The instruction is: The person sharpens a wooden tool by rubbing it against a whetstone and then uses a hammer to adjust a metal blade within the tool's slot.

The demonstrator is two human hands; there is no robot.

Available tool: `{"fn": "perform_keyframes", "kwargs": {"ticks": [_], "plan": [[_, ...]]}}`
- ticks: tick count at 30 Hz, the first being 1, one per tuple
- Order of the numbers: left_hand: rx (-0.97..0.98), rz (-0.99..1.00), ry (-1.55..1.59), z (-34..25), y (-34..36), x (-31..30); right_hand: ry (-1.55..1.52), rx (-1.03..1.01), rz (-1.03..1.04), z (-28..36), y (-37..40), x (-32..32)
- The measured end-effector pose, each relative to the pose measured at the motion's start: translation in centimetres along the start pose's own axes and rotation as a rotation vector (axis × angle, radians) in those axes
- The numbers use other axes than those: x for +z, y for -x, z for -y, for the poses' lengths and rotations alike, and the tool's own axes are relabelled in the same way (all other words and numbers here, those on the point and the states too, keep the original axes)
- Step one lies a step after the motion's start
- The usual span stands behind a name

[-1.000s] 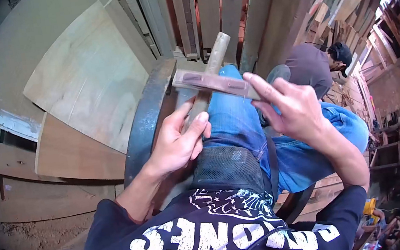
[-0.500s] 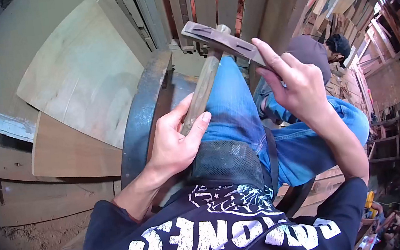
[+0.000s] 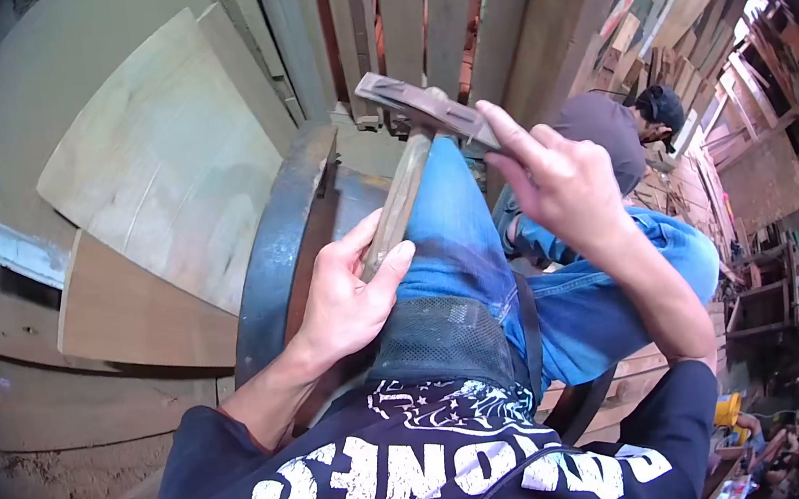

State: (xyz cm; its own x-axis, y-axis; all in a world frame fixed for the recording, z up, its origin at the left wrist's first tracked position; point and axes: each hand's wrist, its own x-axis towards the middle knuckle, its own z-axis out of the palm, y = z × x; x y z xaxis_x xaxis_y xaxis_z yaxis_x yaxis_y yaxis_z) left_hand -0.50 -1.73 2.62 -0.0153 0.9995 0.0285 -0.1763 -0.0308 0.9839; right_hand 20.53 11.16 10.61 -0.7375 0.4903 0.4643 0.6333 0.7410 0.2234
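Observation:
My left hand (image 3: 345, 292) is wrapped round the lower end of a wooden-handled hammer (image 3: 400, 189), its thumb lying along the handle. The hammer slants up and away over my jeans-clad leg. Its long, flat metal head (image 3: 416, 106) sits crosswise at the handle's far end and has slots in it. My right hand (image 3: 555, 168) pinches the right end of that head between index finger and thumb. The other fingers are curled in.
Pale curved wood panels (image 3: 167, 169) lean at the left beside a dark curved piece (image 3: 268, 247). Upright boards (image 3: 404, 17) stand ahead. Another person in a dark cap (image 3: 659, 109) sits close on my right. Wood scraps (image 3: 760, 151) are piled farther right.
The hammer's head and my right hand have shifted slightly left and down in view. Both hands keep their hold. The camera view has moved a little.

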Motion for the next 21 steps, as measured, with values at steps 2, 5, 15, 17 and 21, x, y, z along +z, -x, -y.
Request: {"fn": "perform_keyframes", "kwargs": {"ticks": [2,5,15,17,21], "plan": [[0.018,-0.034,-0.006,0.4,-0.4,0.4,-0.103,-0.1,0.023,1.9,1.8,0.3],[-0.032,-0.04,-0.087,0.3,-0.7,-0.2,-0.11,-0.124,0.07,2.2,1.4,-0.1],[-0.072,0.002,-0.03,-0.6,-0.3,0.1,-0.037,0.02,-0.025,0.6,0.3,1.0],[-0.026,-0.042,-0.093,0.3,-1.3,-0.1,-0.135,-0.11,0.084,3.0,1.6,0.1],[-0.054,-0.061,0.008,-0.3,-0.1,0.3,-0.069,-0.001,0.01,1.0,0.5,1.2]]}}
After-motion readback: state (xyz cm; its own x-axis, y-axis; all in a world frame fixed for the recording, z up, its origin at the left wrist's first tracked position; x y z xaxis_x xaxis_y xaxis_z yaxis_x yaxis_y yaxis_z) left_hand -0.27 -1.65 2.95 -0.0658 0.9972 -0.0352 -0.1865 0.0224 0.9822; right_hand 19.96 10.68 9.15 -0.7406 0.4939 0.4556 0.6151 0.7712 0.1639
